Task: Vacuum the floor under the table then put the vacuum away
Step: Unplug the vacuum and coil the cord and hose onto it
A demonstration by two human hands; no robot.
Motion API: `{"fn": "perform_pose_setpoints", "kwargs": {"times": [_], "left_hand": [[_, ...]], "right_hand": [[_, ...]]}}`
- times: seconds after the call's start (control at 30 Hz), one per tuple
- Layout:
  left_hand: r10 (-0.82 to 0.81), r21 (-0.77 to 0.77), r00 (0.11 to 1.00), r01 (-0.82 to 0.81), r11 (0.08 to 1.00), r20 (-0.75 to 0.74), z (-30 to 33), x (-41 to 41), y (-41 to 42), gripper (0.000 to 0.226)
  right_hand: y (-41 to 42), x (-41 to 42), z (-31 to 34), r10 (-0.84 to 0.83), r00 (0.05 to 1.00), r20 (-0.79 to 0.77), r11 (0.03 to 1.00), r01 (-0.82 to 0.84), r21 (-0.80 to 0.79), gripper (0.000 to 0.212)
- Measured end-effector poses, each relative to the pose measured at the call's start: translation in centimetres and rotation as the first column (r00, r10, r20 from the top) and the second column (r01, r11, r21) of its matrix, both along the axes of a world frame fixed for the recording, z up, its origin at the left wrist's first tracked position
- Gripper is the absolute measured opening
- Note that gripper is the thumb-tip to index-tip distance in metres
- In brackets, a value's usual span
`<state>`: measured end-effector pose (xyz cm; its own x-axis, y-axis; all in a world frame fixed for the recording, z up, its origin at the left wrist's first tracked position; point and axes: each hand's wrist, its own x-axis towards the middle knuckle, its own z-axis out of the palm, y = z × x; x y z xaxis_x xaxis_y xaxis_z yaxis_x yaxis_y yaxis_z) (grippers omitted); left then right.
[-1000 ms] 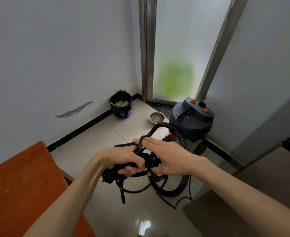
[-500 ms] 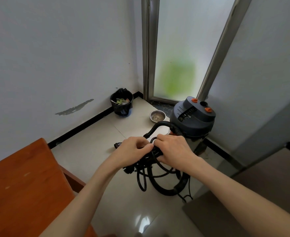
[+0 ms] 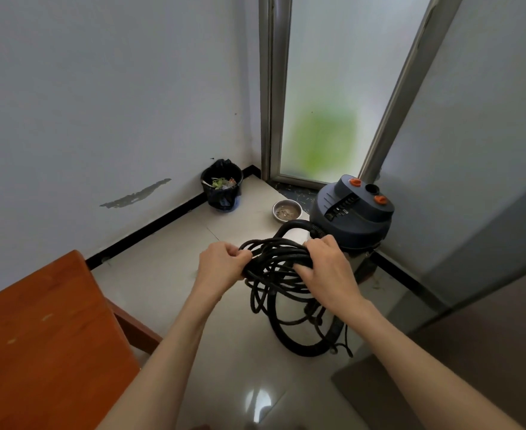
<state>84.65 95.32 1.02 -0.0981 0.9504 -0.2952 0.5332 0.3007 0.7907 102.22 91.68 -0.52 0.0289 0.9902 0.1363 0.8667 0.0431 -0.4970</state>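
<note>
Vacuum (image 3: 353, 212): blue-grey canister with orange knobs, standing on the floor (image 3: 168, 274) in the corner by the frosted door (image 3: 333, 88); its lower body is hidden behind the hands and cord.
Worktop (image 3: 38, 336): orange wood, cut off at the left and bottom edges.
Bin (image 3: 222, 189): black, by the wall, scraps inside hard to make out.
Left hand (image 3: 221, 265): fingers curled round one side of the cord bundle.
Cord (image 3: 277, 259): black loops bunched between both hands; plug not visible.
Bowl (image 3: 287, 211): metal, on the floor just beside the vacuum.
Hose (image 3: 299, 342): thick black loop, partly behind the cord.
Right hand (image 3: 323, 268): fingers wrapped over the bundle's other side, fingertips hidden.
</note>
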Motion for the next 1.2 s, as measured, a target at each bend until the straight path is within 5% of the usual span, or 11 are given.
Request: {"fn": "perform_pose_setpoints", "kwargs": {"times": [0.13,0.43,0.6,0.67,0.77,0.83,0.93,1.07,1.2], "left_hand": [[0.212,-0.311,0.841,-0.056,0.949,0.498,-0.2,-0.4,0.1,0.022],[0.337,-0.534,0.813,-0.039,0.844,0.474,-2.7,-1.5,-0.1,0.022],[0.438,-0.646,0.804,-0.089,0.758,0.402,-5.9,-2.5,-1.2,0.017],[0.336,-0.644,0.862,-0.013,0.765,0.381,-6.4,-2.7,-1.9,0.010],[0.087,-0.518,0.917,0.139,0.844,0.388,-5.0,-2.1,-1.5,0.022],[-0.030,-0.338,0.946,0.145,0.930,0.322,-3.1,-1.8,-0.5,0.048],[-0.193,0.039,0.966,0.189,0.981,0.171,0.9,-1.5,0.9,0.075],[-0.615,0.131,0.759,0.646,0.752,-0.214,3.9,0.7,1.3,0.119],[-0.588,0.144,0.601,0.756,0.639,-0.542,3.6,1.3,1.7,0.094]], "right_hand": [[-0.3,-0.3,-0.7,-0.163,0.939,-0.304,0.981,0.123,-0.149,0.008],[-0.5,0.3,0.4,-0.369,0.582,-0.725,0.929,0.252,-0.271,0.012],[0.9,1.5,1.9,-0.243,-0.169,-0.955,0.929,0.241,-0.279,0.015],[2.1,2.2,2.7,-0.179,-0.265,-0.948,0.933,0.261,-0.249,0.017],[3.2,2.8,2.8,-0.236,-0.041,-0.971,0.940,0.245,-0.239,0.016],[3.2,3.1,2.5,-0.272,0.308,-0.912,0.956,0.191,-0.221,0.013],[2.8,3.3,2.4,-0.134,0.774,-0.619,0.981,0.015,-0.194,0.008],[2.5,2.2,3.7,0.164,0.871,-0.462,0.917,-0.307,-0.254,0.006],[2.6,1.7,5.4,0.281,0.880,-0.383,0.869,-0.403,-0.288,0.009]]}}
